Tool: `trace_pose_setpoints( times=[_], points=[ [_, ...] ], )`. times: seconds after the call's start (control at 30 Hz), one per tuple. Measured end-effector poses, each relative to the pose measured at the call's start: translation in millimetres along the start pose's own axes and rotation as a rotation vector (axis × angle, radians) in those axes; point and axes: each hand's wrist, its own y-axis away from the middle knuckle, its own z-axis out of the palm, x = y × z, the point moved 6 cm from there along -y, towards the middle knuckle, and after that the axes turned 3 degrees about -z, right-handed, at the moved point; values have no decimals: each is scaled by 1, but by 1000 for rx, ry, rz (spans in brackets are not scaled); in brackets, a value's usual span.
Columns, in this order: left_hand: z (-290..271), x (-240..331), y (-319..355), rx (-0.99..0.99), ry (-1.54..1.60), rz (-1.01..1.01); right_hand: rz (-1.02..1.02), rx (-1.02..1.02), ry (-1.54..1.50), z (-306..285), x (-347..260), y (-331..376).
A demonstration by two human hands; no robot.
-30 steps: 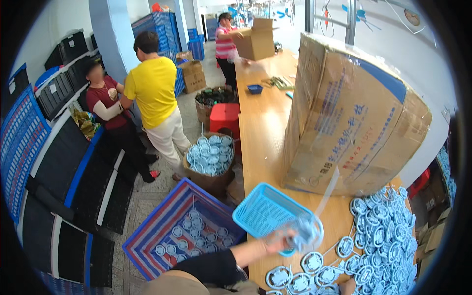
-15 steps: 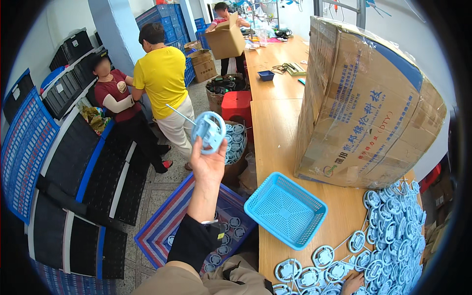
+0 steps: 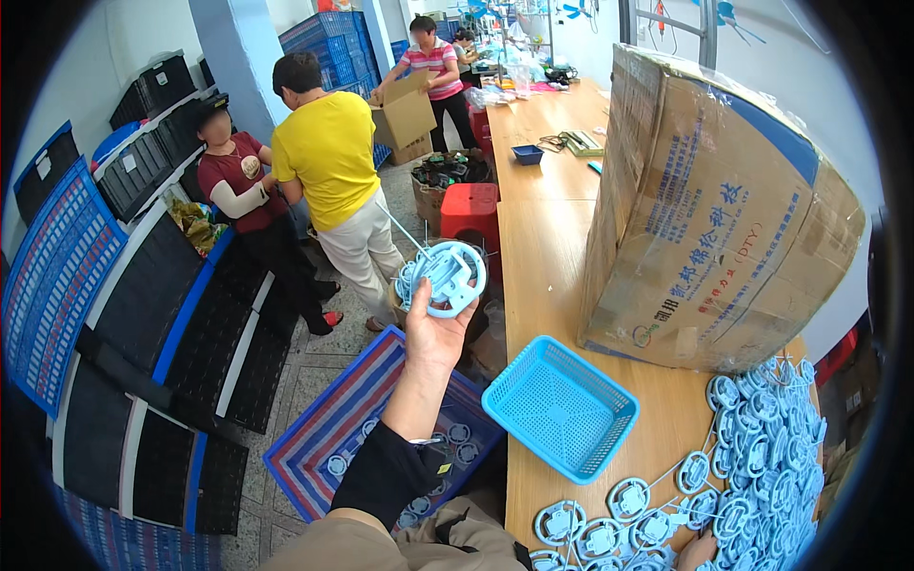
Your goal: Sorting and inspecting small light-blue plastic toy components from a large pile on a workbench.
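Shifted rightward and turned more face-on since half a second ago, the light-blue ring part (image 3: 450, 275) sits gripped in the left fingers (image 3: 420, 299), its rod (image 3: 399, 223) jutting up-left of them. Below-right of those, a blue basket (image 3: 560, 411) stands on the worktop (image 3: 541, 249); farther right, by the parts heap (image 3: 771, 462), the right hand's (image 3: 697, 551) hold cannot be told.
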Motion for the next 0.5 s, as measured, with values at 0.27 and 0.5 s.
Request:
trace_pose_setpoints(
  times=[0.27,0.5],
  points=[
    [-5,-7,5,46,-26,-48,119,-10,86,21,20,15],
    [-8,-44,-11,1,-42,-203,232,392,60,70,128,0]
  ],
)
